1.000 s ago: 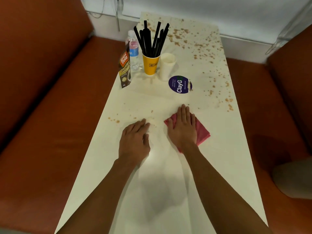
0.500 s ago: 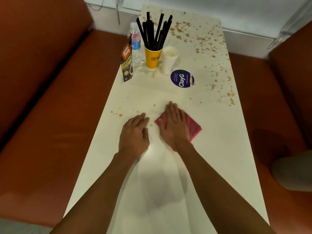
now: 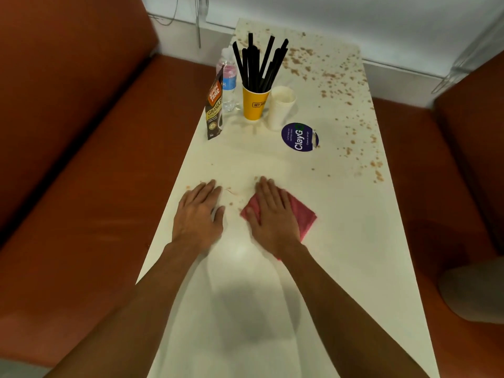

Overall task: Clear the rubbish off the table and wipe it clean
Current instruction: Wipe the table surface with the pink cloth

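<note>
2 forearms reaching forward, left hand (image 3: 197, 215) flat, right hand (image 3: 271, 214) flat — fingers straight

Long cream-white laminate table (image 3: 341, 255): plain, glossy. Tan-brown crumbs (image 3: 330, 75): loose speckle, densest at far end and along right edge.
Folded pinkish-red cloth (image 3: 302, 211): plain, no print.
Tall yellow paper cup (image 3: 255, 105): small black lettering.
Thin plastic straws (image 3: 256, 66): all black.
Off-white paper cup stack (image 3: 281, 107): unmarked.
Round blue-purple sticker (image 3: 299, 136): white "ClayG" lettering.
Upright coffee sachet (image 3: 215, 110): dark brown-black, orange-red top, gold-toned text.
Clear plastic bottle (image 3: 228, 85): blue label, pink band above.
Padded bench seats (image 3: 95, 186): rust-orange, plain.
Back wall (image 3: 354, 23): pale grey-white.
</note>
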`<state>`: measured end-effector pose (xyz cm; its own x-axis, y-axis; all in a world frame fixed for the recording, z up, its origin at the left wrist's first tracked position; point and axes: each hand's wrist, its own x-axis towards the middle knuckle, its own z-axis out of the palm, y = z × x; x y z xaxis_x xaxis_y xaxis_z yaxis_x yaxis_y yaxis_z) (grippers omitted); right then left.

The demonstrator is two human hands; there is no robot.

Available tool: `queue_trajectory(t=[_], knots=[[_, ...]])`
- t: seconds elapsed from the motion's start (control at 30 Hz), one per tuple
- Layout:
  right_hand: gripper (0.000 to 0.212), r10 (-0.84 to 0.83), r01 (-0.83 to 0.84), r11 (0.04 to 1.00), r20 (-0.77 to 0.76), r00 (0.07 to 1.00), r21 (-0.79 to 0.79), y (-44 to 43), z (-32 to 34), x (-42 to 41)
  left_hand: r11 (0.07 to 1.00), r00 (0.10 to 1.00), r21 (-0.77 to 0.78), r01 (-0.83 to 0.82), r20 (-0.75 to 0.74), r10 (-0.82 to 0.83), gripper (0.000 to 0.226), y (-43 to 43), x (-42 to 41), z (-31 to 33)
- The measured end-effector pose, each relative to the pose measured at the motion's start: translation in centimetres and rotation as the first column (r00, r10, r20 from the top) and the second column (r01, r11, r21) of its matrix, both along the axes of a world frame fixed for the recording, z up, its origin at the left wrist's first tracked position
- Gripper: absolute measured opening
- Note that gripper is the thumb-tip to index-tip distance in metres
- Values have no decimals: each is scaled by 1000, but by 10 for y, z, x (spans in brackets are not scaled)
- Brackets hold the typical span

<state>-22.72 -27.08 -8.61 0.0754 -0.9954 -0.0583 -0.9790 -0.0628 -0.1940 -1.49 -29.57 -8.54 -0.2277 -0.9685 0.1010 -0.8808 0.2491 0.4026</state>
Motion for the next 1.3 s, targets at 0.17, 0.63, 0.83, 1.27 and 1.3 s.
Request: queue_trajectory(t=[0.17, 0.63, 0.83, 1.27, 1.3], knots=[[71, 83, -85, 996, -57, 995, -31, 37, 1, -46, 1000, 999, 21, -17, -40, 17, 64, 1, -1, 4], [72, -23, 22, 1000, -69, 997, -6, 17, 2, -40, 999, 999, 42, -12, -44, 13, 60, -3, 1, 2], [72, 26, -26, 1000, -6, 1000, -10, -10, 1, 11, 998, 1000, 53, -22, -16, 23, 58, -4, 0, 1], [69, 115, -115, 993, -17, 993, -10, -28, 3, -1, 999, 997, 23, -36, -68, 37, 57, -3, 2, -3], [68, 206, -206, 979, -24, 978, -5, -16, 4, -8, 999, 997, 26, -36, -62, 37, 57, -3, 2, -3]])
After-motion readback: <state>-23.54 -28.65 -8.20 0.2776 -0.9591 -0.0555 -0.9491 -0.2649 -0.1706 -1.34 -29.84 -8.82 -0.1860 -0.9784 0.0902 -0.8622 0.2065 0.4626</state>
